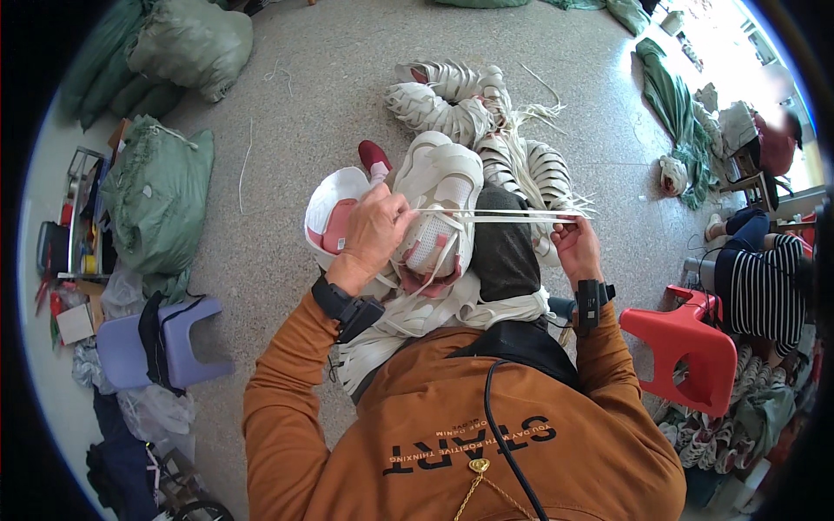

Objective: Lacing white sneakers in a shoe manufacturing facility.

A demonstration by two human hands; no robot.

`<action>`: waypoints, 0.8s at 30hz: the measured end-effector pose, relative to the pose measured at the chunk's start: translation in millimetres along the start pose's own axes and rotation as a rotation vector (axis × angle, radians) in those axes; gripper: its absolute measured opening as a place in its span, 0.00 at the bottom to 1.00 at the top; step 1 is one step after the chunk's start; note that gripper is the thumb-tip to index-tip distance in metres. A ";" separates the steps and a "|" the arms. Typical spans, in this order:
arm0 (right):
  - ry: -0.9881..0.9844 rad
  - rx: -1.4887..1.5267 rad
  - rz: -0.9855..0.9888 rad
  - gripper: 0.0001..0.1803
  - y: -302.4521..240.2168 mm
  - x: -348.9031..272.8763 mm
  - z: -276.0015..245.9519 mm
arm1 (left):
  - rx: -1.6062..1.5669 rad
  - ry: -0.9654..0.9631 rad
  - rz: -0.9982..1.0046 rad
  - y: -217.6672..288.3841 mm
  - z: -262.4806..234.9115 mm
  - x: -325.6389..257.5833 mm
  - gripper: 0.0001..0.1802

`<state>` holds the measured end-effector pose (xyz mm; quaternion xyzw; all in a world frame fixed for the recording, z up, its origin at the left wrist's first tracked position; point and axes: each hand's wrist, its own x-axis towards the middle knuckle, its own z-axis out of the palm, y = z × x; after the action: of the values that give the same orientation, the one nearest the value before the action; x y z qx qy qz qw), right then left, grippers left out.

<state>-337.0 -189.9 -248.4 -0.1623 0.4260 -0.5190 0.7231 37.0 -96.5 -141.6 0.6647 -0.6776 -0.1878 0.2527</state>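
On my lap lies a white shoe upper with pink lining. My left hand pinches a flat white lace at the shoe's eyelets. The lace runs taut to the right, where my right hand grips its other end. More white uppers and lace bundles pile over my thighs. A second white and pink upper sits just left of my left hand. Both wrists wear black bands.
A heap of white uppers with loose laces lies on the grey floor ahead. Green sacks and a lilac stool stand left. A red stool and a seated person in stripes are right.
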 end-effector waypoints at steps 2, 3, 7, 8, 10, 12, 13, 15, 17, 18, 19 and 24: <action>0.003 -0.051 -0.001 0.15 1.2 -4.6 3.7 | -0.011 0.010 -0.046 -0.1 1.5 2.7 0.08; 0.029 -0.224 -0.018 0.15 2.5 -11.5 10.2 | -0.191 -0.015 -0.077 -2.2 3.6 3.7 0.08; 0.026 -0.581 -0.130 0.16 0.6 -31.4 9.6 | -0.537 -0.070 -0.181 -5.0 12.1 8.9 0.08; 0.048 -0.590 -0.126 0.16 0.5 -30.8 1.5 | -0.539 -0.072 -0.178 -4.4 14.0 9.8 0.08; 0.046 -0.592 -0.125 0.16 -0.7 -37.0 -2.8 | -0.559 -0.067 -0.159 -4.8 17.0 10.3 0.08; 0.043 -0.594 -0.124 0.16 -1.8 -42.7 -3.5 | -0.511 -0.053 -0.119 -5.8 17.3 9.0 0.08; 0.040 -0.624 -0.148 0.15 -1.6 -45.7 -2.3 | -0.463 -0.037 -0.082 -5.7 16.6 7.9 0.08; 0.041 -0.652 -0.177 0.14 -0.5 -48.4 0.2 | -0.317 0.025 0.012 -7.9 15.6 5.5 0.07; 0.007 -0.755 -0.228 0.13 2.2 -48.3 2.5 | -0.171 0.088 0.108 -9.4 15.2 2.1 0.07; -0.004 -0.742 -0.249 0.12 5.7 -48.8 7.4 | -0.161 0.077 0.082 -7.3 13.6 1.2 0.07; 0.001 -0.741 -0.255 0.12 9.0 -49.4 12.0 | -0.150 0.067 0.055 -5.3 12.4 1.3 0.07; -0.185 -0.858 -0.399 0.09 25.6 -50.8 43.0 | -0.090 0.060 0.064 -0.2 9.8 9.9 0.08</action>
<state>-292.7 -143.2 -217.9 -0.5700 0.4963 -0.4082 0.5121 31.4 -107.2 -148.6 0.6361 -0.6814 -0.1898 0.3082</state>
